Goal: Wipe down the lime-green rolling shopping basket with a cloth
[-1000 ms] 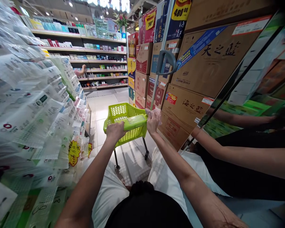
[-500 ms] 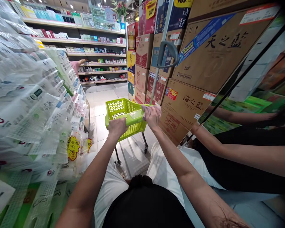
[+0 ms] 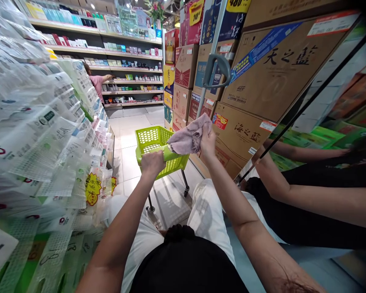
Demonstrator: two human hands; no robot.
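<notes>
A lime-green wheeled shopping basket (image 3: pixel 155 139) stands in the aisle ahead of me. My left hand (image 3: pixel 153 162) is closed over its near rim. My right hand (image 3: pixel 208 143) grips a pinkish-grey cloth (image 3: pixel 189 138), lifted just above the basket's right near corner. The basket's grey pull handle (image 3: pixel 216 71) rises on a metal pole to the right of the cloth.
Hanging plastic packages (image 3: pixel 39 134) crowd the left side. Stacked cardboard boxes (image 3: pixel 256 89) line the right, next to a mirrored panel (image 3: pixel 323 134) reflecting my arms. A person in pink (image 3: pixel 96 84) stands at the far shelves (image 3: pixel 131 65). Tiled floor (image 3: pixel 131 130) runs ahead.
My right hand has lifted the cloth off the basket's rim and raised it. My left hand has kept its grip on the rim. The person at the far shelves has come into fuller view.
</notes>
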